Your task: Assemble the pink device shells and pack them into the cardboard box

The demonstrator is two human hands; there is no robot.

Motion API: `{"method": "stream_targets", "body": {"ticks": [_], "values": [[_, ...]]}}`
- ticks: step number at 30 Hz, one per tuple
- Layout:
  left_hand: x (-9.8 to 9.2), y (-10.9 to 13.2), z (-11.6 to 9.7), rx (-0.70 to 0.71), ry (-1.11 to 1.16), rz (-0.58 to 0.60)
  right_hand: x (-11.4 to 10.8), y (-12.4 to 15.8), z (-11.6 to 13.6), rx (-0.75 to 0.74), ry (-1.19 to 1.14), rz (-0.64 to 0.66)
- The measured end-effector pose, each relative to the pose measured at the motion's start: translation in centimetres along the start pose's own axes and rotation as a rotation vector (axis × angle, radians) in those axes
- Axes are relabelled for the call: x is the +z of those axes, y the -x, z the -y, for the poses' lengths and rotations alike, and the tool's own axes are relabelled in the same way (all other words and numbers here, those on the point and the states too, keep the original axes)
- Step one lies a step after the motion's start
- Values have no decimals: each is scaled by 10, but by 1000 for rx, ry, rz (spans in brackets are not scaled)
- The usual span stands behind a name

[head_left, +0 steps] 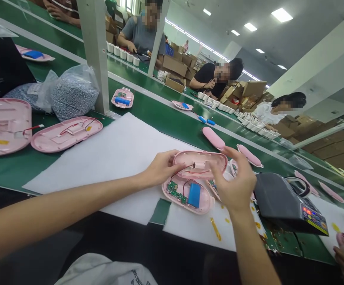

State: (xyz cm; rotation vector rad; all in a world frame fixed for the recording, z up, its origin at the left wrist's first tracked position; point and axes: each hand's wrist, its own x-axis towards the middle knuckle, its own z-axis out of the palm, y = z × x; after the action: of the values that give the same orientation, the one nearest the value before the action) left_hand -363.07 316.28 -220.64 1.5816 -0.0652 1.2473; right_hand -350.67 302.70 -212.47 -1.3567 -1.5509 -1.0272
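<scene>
Both extended | left hand (160, 168) pinches pink shell (200, 160) | right hand (234, 184) splayed

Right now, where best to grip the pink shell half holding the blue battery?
I'd pinch the lower shell half by its outer rim at the left end, from the near side: it lies open upward, battery and circuit board fill its inside, and wires tie it to the upper half.
</scene>
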Motion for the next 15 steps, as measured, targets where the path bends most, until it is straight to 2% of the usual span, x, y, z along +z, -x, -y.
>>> {"method": "stream_targets", "body": {"ticks": [3, 5, 6, 8, 11, 15], "values": [[2, 2, 1, 0, 2, 17, 3, -32, 8, -182, 153, 507], [2, 3, 3, -14, 2, 32, 11, -44, 13, -190, 198, 745], [2, 3, 3, -15, -8, 29, 15, -47, 13, -180, 218, 811], [1, 4, 5, -12, -26, 20, 22, -48, 12, -173, 252, 850], [-2, 1, 5, -32, -24, 40, 27, -44, 5, -188, 252, 786], [-4, -1, -2, -115, -36, 124, 27, -36, 2, -117, 255, 737]]}}
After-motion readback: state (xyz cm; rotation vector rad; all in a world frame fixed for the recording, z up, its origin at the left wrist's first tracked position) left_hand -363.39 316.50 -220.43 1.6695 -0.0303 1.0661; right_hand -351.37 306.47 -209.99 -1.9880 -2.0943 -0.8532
